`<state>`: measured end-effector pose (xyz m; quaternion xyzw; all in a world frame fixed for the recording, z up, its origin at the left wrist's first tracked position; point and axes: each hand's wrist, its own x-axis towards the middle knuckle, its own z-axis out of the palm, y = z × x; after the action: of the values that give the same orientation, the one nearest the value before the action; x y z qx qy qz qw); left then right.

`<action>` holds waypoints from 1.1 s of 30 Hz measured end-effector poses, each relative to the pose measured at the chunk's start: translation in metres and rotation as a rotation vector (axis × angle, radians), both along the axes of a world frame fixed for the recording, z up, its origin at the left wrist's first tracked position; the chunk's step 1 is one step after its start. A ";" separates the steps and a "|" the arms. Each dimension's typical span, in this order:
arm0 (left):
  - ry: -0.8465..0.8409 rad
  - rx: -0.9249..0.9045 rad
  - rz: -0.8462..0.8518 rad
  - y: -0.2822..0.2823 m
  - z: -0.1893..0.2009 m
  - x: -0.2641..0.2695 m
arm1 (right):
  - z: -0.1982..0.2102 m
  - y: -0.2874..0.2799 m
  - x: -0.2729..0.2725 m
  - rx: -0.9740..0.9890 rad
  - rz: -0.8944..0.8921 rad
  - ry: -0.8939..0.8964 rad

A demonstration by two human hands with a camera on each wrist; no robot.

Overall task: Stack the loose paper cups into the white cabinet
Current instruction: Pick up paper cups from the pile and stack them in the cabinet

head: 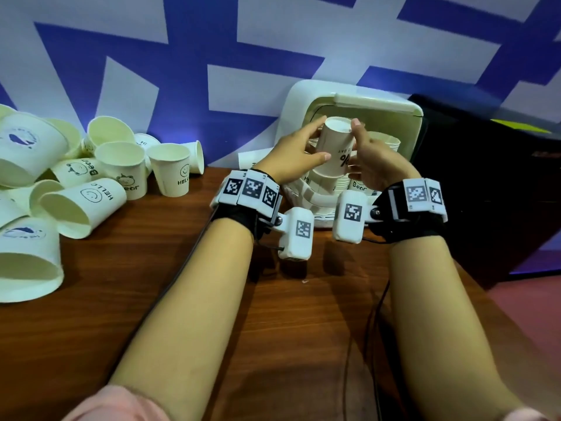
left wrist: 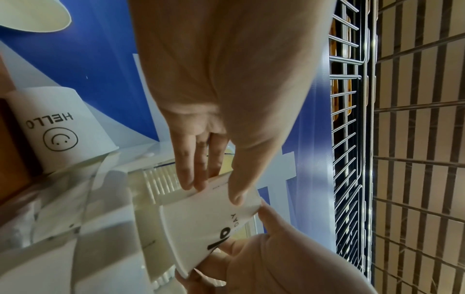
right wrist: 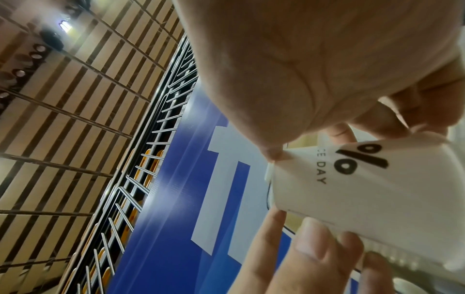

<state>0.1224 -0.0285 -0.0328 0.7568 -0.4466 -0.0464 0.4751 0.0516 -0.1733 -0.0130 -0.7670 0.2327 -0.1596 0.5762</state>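
Head view, inverted white paper cup [head: 334, 146], black percent mark, both hands gripping

Inverted "%" paper cup [head: 335, 147] capping cup stack in white cabinet [head: 306, 95]

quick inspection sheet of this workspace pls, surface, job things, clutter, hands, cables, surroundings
surface: brown wooden table, bare in front.
job's things: upside-down white paper cup with black % print held over nested cups in the open white plastic cabinet; loose white paper cups heaped at left, some tipped.
clutter: nothing seen.
grippers: left hand and right hand both grip the % cup.
cables: thin black cables trail from the wristbands.
surroundings: blue-and-white wall; black box at right.
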 end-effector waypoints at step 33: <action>-0.238 0.526 0.041 -0.015 -0.017 0.005 | -0.014 0.022 0.007 -0.519 0.076 0.522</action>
<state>0.1275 -0.0435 -0.0497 0.8630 -0.4564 -0.0618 0.2079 0.0581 -0.1513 -0.0271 -0.9106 0.2951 0.0094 0.2893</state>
